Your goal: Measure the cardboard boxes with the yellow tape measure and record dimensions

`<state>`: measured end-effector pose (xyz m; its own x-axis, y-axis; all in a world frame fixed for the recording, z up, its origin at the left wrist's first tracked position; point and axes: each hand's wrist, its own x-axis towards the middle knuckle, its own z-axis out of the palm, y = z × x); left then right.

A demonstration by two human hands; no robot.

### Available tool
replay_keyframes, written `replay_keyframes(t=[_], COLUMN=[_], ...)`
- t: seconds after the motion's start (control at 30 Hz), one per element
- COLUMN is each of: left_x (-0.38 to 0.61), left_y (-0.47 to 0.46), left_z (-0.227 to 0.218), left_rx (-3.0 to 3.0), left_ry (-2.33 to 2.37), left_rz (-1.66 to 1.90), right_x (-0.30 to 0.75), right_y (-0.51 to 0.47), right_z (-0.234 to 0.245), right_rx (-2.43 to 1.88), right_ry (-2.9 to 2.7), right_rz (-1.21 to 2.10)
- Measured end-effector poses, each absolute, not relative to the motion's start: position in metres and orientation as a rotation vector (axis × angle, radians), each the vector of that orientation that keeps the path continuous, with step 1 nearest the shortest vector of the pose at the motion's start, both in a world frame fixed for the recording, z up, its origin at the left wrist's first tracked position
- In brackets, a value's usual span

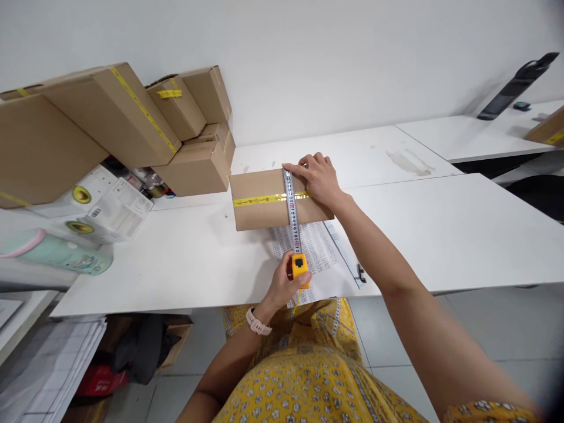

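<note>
A closed cardboard box [259, 218] with a yellow tape strip along its top lies on the white desk. Across its top runs the metal blade of a yellow tape measure [301, 273]. My left hand [282, 283] is wrapped round the tape measure's case, just in front of the box near the desk edge. At the box's far edge, my right hand [321, 179] presses the blade's end down with its fingertips, its other fingers curled over the box. Printed sheets [330, 267] lie partly under the box and beneath the blade.
Several cardboard boxes [194, 170] are stacked at the left against the wall, beside white avocado-print cartons [118, 208] and a mint-green tumbler [74, 252]. A black binder clip [361, 273] is by the sheets. A dark bottle [506, 94] stands far right.
</note>
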<state>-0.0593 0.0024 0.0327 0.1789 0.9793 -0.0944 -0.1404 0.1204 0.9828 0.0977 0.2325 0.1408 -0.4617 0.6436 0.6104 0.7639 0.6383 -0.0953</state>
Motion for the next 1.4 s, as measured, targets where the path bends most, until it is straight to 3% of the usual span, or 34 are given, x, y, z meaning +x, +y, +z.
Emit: replay_keyframes(t=[0.9,1.4], left_x=[-0.083,-0.084], left_y=[0.008,-0.018], left_z=[0.026,0.012], left_rx=[1.020,1.216], left_ry=[0.916,1.030], left_rz=[0.996,0.986], right_x=[0.102,0.098], right_y=[0.228,0.210], right_z=[0.138,0.134], right_rx=[-1.099,-1.281], right_ry=[-2.256,-2.232], right_rz=[-0.205,-0.366])
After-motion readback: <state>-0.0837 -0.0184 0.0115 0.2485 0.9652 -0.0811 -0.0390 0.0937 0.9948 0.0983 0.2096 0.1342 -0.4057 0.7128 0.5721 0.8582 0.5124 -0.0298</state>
